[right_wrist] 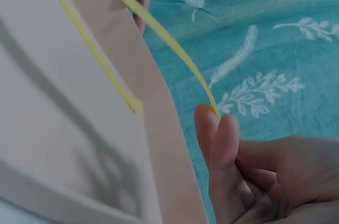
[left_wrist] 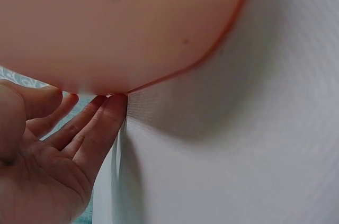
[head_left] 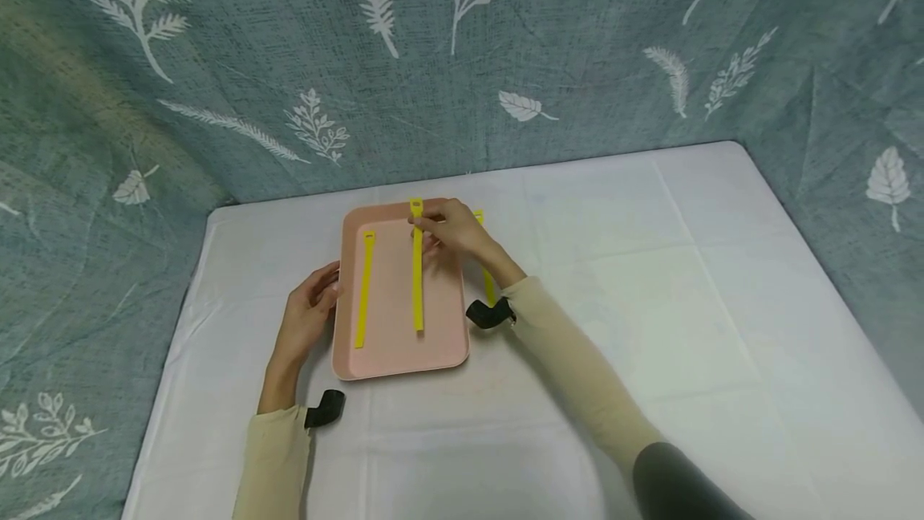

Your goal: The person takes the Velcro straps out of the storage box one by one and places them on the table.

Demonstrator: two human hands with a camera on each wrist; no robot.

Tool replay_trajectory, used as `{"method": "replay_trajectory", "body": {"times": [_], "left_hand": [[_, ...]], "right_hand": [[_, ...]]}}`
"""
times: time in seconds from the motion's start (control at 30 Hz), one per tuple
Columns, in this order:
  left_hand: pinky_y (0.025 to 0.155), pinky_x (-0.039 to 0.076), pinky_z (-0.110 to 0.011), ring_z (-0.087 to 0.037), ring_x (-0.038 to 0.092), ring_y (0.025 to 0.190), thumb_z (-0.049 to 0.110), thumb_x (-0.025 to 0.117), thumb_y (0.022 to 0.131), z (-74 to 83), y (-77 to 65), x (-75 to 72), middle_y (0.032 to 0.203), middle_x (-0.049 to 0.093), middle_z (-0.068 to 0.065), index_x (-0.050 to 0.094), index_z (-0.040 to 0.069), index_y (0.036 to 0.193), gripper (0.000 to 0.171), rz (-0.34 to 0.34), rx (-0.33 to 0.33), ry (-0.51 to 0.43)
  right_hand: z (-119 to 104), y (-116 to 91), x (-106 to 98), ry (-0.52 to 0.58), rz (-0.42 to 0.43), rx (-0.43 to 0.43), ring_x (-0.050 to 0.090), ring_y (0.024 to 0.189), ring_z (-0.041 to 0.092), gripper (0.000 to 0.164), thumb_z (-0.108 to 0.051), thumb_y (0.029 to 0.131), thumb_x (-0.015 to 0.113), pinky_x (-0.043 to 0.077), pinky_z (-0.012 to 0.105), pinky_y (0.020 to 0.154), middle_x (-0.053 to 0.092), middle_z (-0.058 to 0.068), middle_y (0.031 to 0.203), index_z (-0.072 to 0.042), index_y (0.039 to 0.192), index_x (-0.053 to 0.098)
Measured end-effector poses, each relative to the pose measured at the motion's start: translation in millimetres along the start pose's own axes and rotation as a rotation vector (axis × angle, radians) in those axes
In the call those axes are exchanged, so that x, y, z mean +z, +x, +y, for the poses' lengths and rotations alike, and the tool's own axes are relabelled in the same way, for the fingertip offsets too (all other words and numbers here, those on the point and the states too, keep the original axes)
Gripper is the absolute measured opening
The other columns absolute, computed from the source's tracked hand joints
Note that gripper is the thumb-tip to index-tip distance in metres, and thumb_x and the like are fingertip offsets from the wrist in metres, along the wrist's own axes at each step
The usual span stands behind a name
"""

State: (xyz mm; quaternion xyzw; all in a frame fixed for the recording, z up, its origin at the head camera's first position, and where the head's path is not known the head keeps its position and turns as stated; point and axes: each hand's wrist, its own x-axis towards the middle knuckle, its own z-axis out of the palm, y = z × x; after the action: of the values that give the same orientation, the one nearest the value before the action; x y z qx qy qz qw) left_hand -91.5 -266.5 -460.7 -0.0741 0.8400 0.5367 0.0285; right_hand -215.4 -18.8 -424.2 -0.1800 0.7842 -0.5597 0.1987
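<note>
My right hand [head_left: 451,227] pinches a yellow cable strap [head_left: 418,279] near its slotted head, between thumb and fingertips. The strap hangs over the pink tray [head_left: 390,363]; in the right wrist view the held strap [right_wrist: 175,46] bends in a curve. A second yellow strap [head_left: 364,291] lies lengthwise in the tray's left part, slotted end away from me. At the tray's left side, my left hand [head_left: 306,315] touches the edge with its fingertips. The left wrist view shows the fingers [left_wrist: 87,134] fairly straight against the tray's outer wall.
Another yellow strap [head_left: 489,287] lies to the right of the tray, partly hidden by the right hand and wrist. A white cloth [head_left: 650,279] covers the table. Green curtains [head_left: 433,135] with white leaf prints hang behind and at the sides.
</note>
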Motion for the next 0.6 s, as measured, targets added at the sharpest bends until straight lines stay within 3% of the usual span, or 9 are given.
{"method": "replay_trajectory", "body": {"times": [0.27, 0.47, 0.6], "left_hand": [[0.075, 0.048, -0.009, -0.033, 0.053, 0.119, 0.019, 0.046, 0.102, -1.5, 0.7, -0.3, 0.144, 0.045, -0.022, 0.036, 0.003, 0.146, 0.048, -0.023, -0.015, 0.017], [0.075, 0.048, -0.009, -0.033, 0.053, 0.119, 0.021, 0.047, 0.102, -2.0, 1.0, -0.6, 0.144, 0.045, -0.022, 0.037, 0.004, 0.146, 0.049, -0.024, -0.008, 0.026], [0.076, 0.048, -0.009, -0.025, 0.056, 0.115, 0.022, 0.047, 0.102, -2.9, 2.1, -0.7, 0.143, 0.046, -0.021, 0.038, 0.004, 0.146, 0.049, -0.023, 0.006, 0.041]], "right_hand": [[6.5, -3.4, -12.7, 0.044, -0.017, 0.07, 0.064, 0.059, 0.008, 0.033, -0.02, 0.097, 0.057, 0.058, 0.037, 0.069, 0.069, 0.019, 0.093, 0.004, 0.116, 0.066], [13.7, -6.5, -27.5, 0.124, -0.006, 0.105, 0.065, 0.06, 0.013, 0.033, -0.018, 0.098, 0.055, 0.058, 0.038, 0.067, 0.069, 0.019, 0.096, 0.003, 0.121, 0.064], [20.1, -8.3, -36.0, 0.157, 0.022, 0.127, 0.064, 0.061, 0.011, 0.033, -0.019, 0.098, 0.055, 0.058, 0.039, 0.068, 0.07, 0.017, 0.104, 0.002, 0.121, 0.064]]}}
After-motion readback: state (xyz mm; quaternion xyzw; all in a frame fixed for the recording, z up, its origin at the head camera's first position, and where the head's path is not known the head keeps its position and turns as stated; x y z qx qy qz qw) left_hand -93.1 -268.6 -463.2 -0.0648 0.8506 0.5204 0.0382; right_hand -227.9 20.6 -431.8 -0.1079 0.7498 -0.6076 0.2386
